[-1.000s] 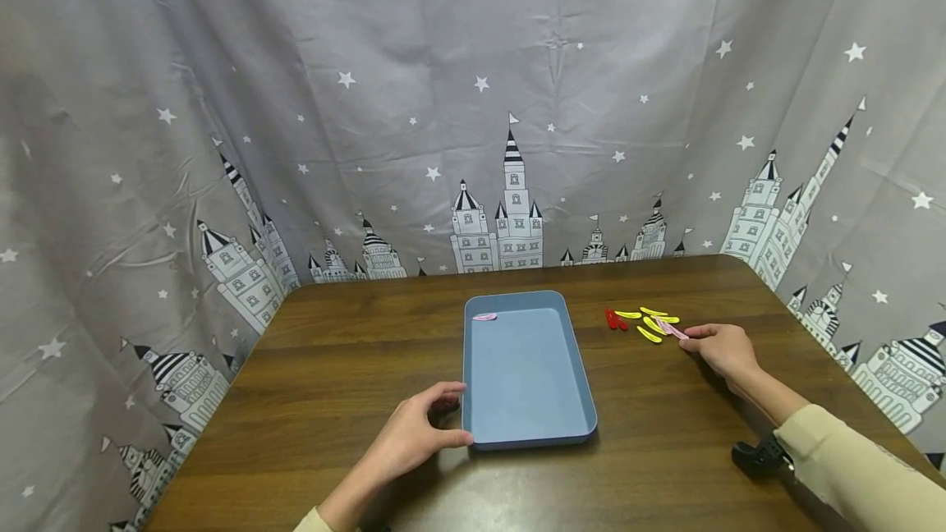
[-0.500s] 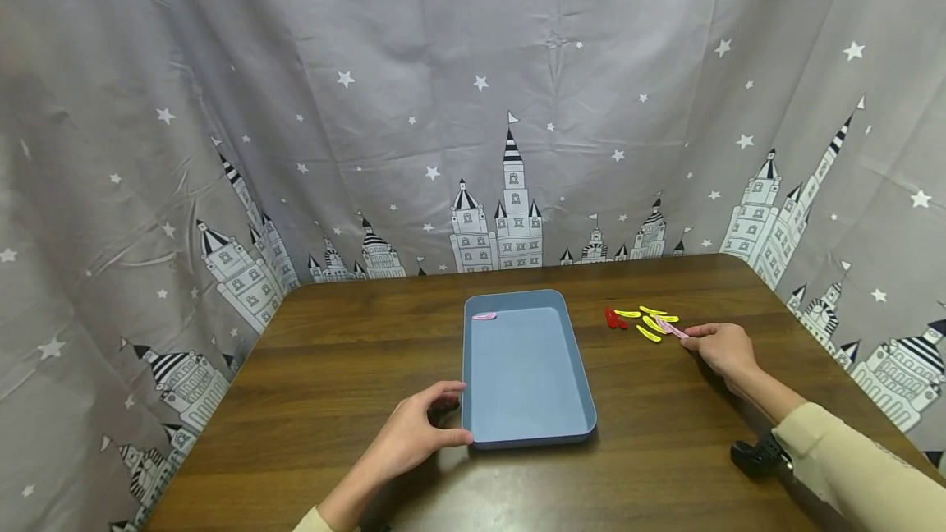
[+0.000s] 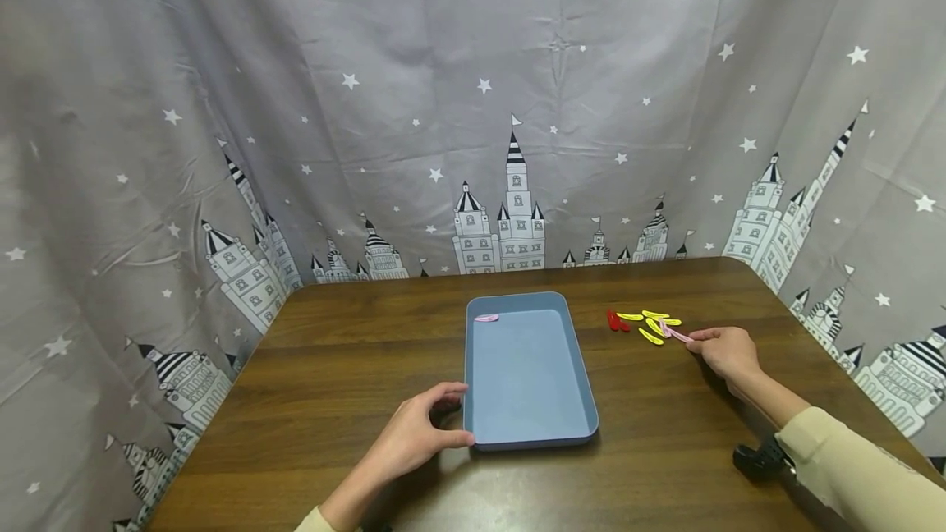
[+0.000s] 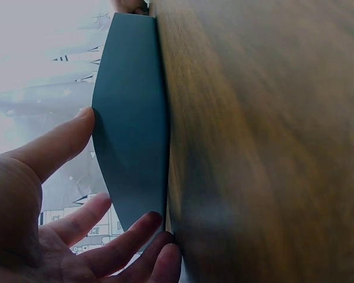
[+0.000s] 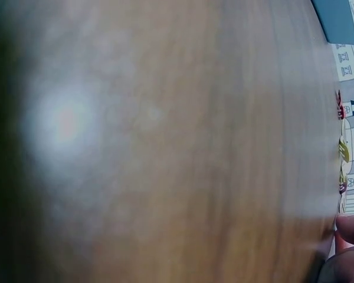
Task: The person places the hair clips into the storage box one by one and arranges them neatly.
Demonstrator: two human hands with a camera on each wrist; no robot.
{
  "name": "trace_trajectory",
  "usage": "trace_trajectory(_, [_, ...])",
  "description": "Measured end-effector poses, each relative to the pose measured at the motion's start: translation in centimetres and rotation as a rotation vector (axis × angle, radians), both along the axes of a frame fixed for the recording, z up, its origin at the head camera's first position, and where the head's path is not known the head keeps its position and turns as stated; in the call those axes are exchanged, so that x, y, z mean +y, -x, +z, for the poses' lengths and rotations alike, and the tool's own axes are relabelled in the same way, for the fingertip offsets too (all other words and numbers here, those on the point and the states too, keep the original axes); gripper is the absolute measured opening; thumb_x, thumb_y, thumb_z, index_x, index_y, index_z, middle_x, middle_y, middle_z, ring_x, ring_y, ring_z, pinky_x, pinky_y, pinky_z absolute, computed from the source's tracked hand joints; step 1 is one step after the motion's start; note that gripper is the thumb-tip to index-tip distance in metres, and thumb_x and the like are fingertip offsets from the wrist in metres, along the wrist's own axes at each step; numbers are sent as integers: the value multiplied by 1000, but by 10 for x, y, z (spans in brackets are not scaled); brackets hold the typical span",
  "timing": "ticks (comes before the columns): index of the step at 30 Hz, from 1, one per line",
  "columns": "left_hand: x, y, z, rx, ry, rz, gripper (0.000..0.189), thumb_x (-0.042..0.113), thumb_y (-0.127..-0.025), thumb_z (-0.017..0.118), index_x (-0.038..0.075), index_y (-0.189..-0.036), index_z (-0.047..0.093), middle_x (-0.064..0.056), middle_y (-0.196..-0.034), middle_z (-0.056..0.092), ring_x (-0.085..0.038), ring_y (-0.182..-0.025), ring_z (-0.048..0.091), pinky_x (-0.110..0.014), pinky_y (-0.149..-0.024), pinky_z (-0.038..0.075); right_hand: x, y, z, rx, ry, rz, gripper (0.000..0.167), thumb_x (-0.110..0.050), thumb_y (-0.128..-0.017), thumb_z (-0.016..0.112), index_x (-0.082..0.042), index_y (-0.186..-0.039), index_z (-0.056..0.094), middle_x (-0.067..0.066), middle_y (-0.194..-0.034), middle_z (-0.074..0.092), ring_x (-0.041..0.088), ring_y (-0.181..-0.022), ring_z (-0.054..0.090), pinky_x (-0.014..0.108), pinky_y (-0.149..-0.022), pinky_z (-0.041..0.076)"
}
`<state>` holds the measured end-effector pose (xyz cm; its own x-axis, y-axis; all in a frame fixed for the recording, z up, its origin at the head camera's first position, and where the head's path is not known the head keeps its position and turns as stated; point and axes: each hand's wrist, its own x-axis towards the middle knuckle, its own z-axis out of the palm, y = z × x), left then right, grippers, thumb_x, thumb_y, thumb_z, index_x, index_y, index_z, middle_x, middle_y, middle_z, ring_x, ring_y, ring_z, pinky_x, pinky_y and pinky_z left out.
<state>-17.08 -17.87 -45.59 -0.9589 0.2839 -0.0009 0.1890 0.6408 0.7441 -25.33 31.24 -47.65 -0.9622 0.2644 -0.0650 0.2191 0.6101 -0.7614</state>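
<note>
At the right, thumb and fingertips of my right hand [image 3: 726,355] pinch the end of a pink snap hair clip [image 3: 679,337]. The clip's other end lies by another pink hair clip [image 3: 664,328] among yellow hair clips [image 3: 651,337]. My left hand [image 3: 414,437] rests against the left near corner of a shallow blue tray [image 3: 528,384], thumb and fingertips touching its outer wall. The left wrist view shows that tray wall [image 4: 133,118] close up, fingers spread along it. One pink hair clip [image 3: 486,318] lies inside the tray at its far left corner.
Red hair clips [image 3: 613,321] lie between the tray and the yellow ones. The wooden table [image 3: 355,351] reaches back to a grey curtain [image 3: 384,146] printed with castles and stars. A dark wrist device [image 3: 761,460] hangs under the right sleeve.
The pinched pink hair clip has swung slightly apart from the other pink one, its end shifting a little to the right. My left hand and the tray stay in place.
</note>
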Motion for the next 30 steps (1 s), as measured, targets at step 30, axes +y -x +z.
trace_trajectory(30, [-1, 0, 0, -9, -34, -21, 67, 41, -75, 87, 21, -134, 62, -6, -124, 70, -28, -119, 63, -53, -97, 46, 2, -6, 22, 3, 67, 19, 36, -17, -93, 65, 11, -115, 68, -2, -67, 61, 9, -42, 41, 28, -40, 37])
